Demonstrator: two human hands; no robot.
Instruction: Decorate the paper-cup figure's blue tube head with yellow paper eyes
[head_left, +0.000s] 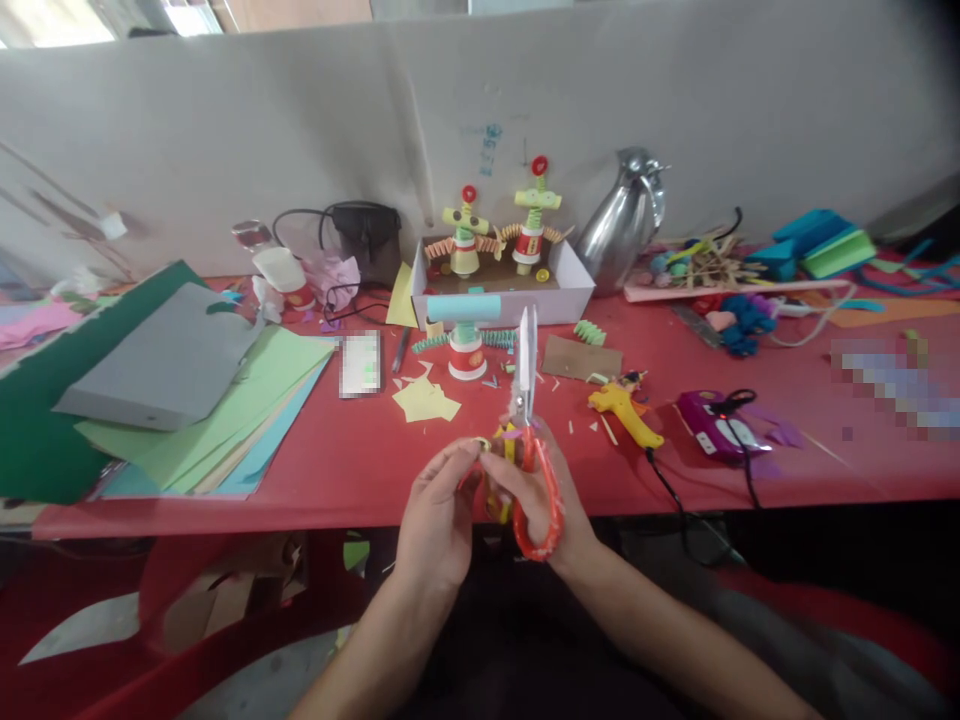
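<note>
My left hand (437, 515) is closed, its thumb and fingertips pinching a small yellowish piece (484, 443) too small to make out fully. The right thumb and fingers reach the same piece. Red-handled scissors (526, 365) are hooked in my right hand (559, 490), blades together and pointing up and away from me. Something yellow (509, 446) shows behind the right fingers, partly hidden. Just beyond the hands stands a paper-cup figure (467, 357) with a blue paper roll on top and folded green arms. Yellow paper scraps (426, 400) lie to its left.
Two finished-looking figures stand in a white box (504, 308), with a steel jug (621, 225) beside it. A yellow glue gun (630, 415) and a purple device (720, 428) with cords lie right. Coloured paper sheets (289, 375) and a phone-like slab (360, 364) are left.
</note>
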